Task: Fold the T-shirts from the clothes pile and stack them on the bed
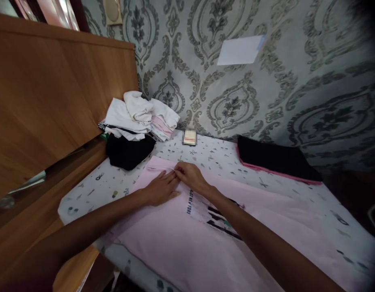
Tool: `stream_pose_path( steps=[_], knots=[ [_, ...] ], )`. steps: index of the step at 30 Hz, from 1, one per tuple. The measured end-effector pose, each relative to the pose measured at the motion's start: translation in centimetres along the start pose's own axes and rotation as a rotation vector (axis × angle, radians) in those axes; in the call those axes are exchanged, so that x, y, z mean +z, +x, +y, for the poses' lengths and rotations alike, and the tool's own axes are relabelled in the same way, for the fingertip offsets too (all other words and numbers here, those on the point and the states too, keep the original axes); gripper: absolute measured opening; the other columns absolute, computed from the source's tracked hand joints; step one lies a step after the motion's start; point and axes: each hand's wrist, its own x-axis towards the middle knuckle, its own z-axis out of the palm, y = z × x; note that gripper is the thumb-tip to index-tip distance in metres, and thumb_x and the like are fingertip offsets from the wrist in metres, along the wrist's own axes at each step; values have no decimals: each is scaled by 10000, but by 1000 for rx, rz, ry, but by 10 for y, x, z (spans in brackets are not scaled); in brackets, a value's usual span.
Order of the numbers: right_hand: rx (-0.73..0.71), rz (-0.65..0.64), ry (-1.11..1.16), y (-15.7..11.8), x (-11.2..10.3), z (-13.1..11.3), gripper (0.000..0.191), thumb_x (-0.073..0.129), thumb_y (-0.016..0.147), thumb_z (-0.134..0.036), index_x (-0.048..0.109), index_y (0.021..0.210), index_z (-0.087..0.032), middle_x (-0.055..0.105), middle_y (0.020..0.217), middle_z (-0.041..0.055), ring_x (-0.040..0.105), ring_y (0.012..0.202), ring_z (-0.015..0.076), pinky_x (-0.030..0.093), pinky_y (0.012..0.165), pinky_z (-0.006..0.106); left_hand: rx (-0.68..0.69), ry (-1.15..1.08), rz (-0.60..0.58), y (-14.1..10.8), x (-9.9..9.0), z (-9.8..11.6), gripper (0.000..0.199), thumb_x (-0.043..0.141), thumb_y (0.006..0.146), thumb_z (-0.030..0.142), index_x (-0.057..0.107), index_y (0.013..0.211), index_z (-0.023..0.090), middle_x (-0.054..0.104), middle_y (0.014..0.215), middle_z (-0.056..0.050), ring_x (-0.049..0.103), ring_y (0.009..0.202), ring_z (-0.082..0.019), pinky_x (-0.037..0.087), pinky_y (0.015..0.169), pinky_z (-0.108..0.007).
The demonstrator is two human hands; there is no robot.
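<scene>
A pale pink T-shirt (pixel 181 239) with a dark printed picture and lettering lies spread over the patterned board cover. My left hand (pixel 163 187) rests flat on the shirt near its far left part, fingers stretched out. Just beside it, my right hand (pixel 190 176) pinches the shirt's fabric at a folded edge, thumb and fingers closed. The fingertips of both hands nearly meet there. My right forearm hides part of the print.
White and pink folded clothes (pixel 135 113) are heaped at the back left, with a black garment (pixel 129 151) in front. A folded black and pink pile (pixel 275 158) lies back right. A wooden panel (pixel 62 89) stands left; the patterned wall (pixel 175 52) rises behind.
</scene>
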Motion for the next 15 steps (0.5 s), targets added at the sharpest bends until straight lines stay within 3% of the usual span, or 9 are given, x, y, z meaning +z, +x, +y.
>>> stream_pose_path(
  steps=[4,9,13,15],
  knots=[
    [9,65,86,1,4,6,131,539,865,-147,656,890,-201,693,837,17,626,779,175,439,701,268,-17,17,-46,-6,-2,-7,671,313,1027,518,260,1541,90,187,1649,-199,131,1541,-283,155,1242,-499],
    [-88,-4,-87,8,12,-7,274,623,886,-235,647,1153,-176,653,1119,99,610,1019,220,459,845,306,3,67,40,-33,4,-12,597,334,1026,484,327,1509,133,358,1595,-173,300,1495,-274,232,1224,-450],
    [-106,-119,-231,20,14,-24,189,553,905,-148,695,1022,-190,680,1031,87,610,1030,232,445,798,296,47,53,76,-45,1,-14,522,347,1028,436,422,1447,133,458,1533,-164,403,1438,-266,298,1200,-416],
    [-78,-114,-242,24,12,-29,208,522,899,-114,701,965,-197,696,1007,76,620,1002,224,434,768,289,54,27,83,-42,-1,-16,506,345,1032,408,434,1439,120,465,1525,-168,399,1440,-256,302,1200,-399]
  ],
)
